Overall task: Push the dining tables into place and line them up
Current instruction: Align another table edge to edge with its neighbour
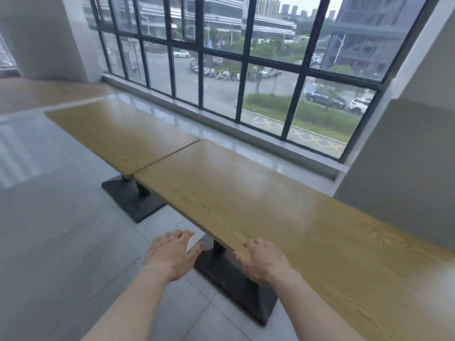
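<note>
Your left hand (pixel 170 254) hovers open, fingers spread, over the grey tiled floor (pixel 61 230) just off the near table (pixel 258 205). Your right hand (pixel 263 262) rests flat and open on that table's near edge, holding nothing. The far table (pixel 118 129) butts end to end against it, edges slightly offset. Both run beside the black-framed window (pixel 246 57), on dark pedestal bases (pixel 133 200).

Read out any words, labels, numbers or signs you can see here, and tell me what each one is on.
None can be read.
The near table and far table carry only wood grain.
Outside the window, yellow road markings are lines, not letters; cars and buildings are too small and blurred for any text.
</note>
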`<state>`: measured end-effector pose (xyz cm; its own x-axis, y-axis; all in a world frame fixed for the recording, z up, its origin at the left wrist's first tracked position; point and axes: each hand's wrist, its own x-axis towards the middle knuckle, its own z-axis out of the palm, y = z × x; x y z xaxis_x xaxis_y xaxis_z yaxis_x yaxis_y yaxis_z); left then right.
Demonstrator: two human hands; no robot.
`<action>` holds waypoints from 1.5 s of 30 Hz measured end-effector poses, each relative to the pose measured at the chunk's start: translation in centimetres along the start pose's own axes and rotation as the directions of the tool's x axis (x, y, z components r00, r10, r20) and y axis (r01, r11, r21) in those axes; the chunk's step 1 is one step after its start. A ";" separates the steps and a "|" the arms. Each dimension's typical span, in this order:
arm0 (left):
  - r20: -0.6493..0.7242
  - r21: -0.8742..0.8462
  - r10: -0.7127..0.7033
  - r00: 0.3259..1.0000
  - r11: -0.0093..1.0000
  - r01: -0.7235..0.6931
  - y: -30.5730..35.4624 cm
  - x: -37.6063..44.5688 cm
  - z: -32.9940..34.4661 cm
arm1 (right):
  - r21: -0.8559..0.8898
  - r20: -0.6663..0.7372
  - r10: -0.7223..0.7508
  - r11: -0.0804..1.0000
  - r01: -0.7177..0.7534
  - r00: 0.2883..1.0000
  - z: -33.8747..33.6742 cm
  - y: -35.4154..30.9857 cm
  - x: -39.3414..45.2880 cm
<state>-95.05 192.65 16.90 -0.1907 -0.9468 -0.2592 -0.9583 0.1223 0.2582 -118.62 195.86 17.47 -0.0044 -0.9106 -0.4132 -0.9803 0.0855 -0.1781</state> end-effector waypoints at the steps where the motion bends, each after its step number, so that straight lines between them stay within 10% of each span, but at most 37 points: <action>1: -0.012 -0.015 -0.027 1.000 1.000 0.027 -2.7 0.2 -1.0 | -0.011 0.000 -0.034 0.999 0.034 0.999 -0.3 -2.9 1.3; 12: -0.050 -0.131 -0.239 0.970 0.964 0.231 -24.8 5.7 -7.9 | -0.099 -0.004 -0.309 0.947 0.307 0.951 -2.0 -27.2 16.1; 25: -0.002 -0.017 -0.260 0.966 0.965 0.260 -46.1 30.6 -17.7 | -0.018 0.025 -0.264 0.964 0.264 0.964 -5.2 -45.5 44.6; 37: 0.122 0.031 0.094 0.988 0.995 -0.098 -56.2 52.2 -21.6 | 0.120 0.000 0.112 0.987 -0.111 0.994 -6.1 -51.7 59.7; 45: 0.113 0.041 0.533 0.838 0.840 -0.540 -62.5 64.9 -18.7 | 0.276 -0.162 0.483 0.859 -0.431 0.860 -1.7 -57.0 64.7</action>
<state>-43.54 117.95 1.28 -0.6950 -0.6950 -0.1843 -0.7111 0.6266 0.3189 -63.40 131.41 2.39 -0.5096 -0.8075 -0.2971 -0.7857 0.5775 -0.2218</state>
